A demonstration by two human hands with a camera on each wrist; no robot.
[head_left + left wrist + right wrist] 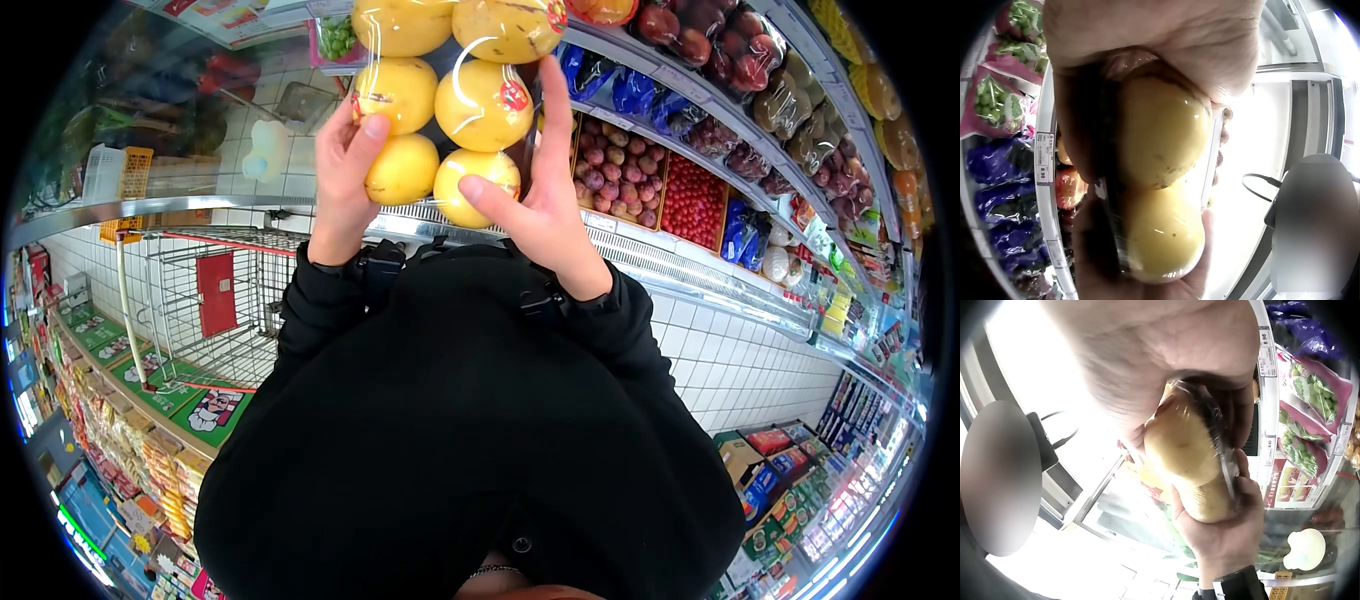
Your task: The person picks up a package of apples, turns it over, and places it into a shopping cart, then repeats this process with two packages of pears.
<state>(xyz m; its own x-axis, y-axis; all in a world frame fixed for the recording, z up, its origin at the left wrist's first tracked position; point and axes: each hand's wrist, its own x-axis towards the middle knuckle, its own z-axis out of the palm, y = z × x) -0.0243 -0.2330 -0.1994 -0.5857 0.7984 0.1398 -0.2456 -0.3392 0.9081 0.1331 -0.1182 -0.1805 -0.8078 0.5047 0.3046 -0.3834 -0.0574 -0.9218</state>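
Observation:
A plastic-wrapped pack of yellow fruit (483, 105) is held up between both hands at the top of the head view. Its fruits sit in two columns, some with red stickers and dark streaks. My left hand (343, 178) grips the pack's left side, thumb on the front and other fingers mostly hidden behind. On the opposite side my right hand (548, 205) holds it, thumb pressing the lower right fruit, a finger along the edge. In the left wrist view the pack (1163, 134) shows side-on; the right wrist view shows the wrapped fruit (1182, 440) between both hands.
A refrigerated shelf holds boxes of plums (618, 170), red berries (692, 200) and blue bags (633, 92). Bagged green grapes (1313, 394) lie on a shelf too. A shopping cart (215, 295) stands at left, by a snack display (140, 430). Stacked boxes (780, 480) are behind right.

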